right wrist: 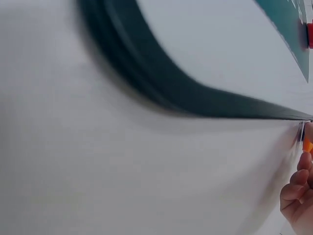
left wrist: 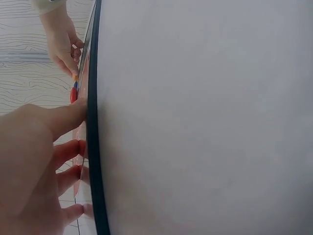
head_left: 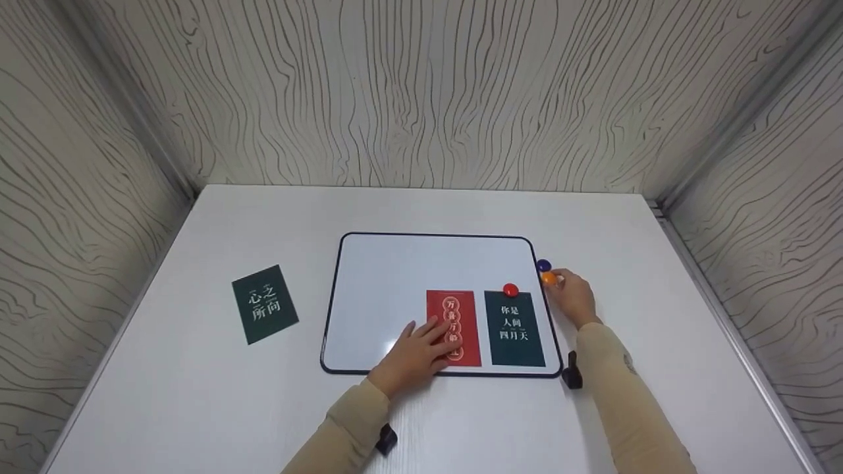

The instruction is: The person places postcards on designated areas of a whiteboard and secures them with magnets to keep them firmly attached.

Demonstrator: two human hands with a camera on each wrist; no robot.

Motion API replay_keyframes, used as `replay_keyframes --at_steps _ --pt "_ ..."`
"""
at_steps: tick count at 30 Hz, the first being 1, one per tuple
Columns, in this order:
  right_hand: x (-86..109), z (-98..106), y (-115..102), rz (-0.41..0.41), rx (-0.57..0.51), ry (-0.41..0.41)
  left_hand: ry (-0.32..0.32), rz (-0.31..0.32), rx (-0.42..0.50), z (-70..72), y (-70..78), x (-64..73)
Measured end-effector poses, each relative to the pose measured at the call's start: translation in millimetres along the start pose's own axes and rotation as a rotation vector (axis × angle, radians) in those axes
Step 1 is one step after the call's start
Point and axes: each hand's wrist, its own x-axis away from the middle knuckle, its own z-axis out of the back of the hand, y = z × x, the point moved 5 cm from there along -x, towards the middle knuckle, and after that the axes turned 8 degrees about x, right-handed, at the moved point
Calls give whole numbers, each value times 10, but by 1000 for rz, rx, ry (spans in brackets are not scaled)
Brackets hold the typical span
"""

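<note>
A dark-rimmed whiteboard (head_left: 385,276) lies flat on the table. My left hand (head_left: 408,359) rests on the lower part of a red card (head_left: 467,313) on this board, its fingers spread and partly covering the print. Just past the board's right edge, my right hand (head_left: 577,297) pinches an orange round magnet (head_left: 549,279); a blue magnet (head_left: 543,265) sits right beside it. In the right wrist view, its curled fingers (right wrist: 297,183) show at the orange piece. A red magnet (head_left: 510,290) sits on the top edge of a dark green card (head_left: 517,352) near the board's right side.
Another dark green card (head_left: 267,324) with white characters lies tilted on the white table (head_left: 164,395), left of the board. Wood-patterned panels (head_left: 421,99) enclose the table at the back and both sides. Small black devices hang under both wrists.
</note>
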Motion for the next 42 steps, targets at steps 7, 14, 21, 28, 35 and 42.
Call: replay_keyframes --at_steps 7,14,21,28,35,42 --pt "40 46 -27 27 -10 25 -8 10 6 -4 -7 3" --pt "82 64 -66 61 18 58 9 4 17 4 0 0" --pt "127 50 -113 62 13 46 4 3 21 4 8 -1" --pt "147 25 -146 67 6 24 3 -1 7 11 10 -2" --pt "203 24 -181 81 24 43 3 -4 14 7 4 4" --pt "253 36 -250 133 37 58 -3 -1 39 14 4 3"
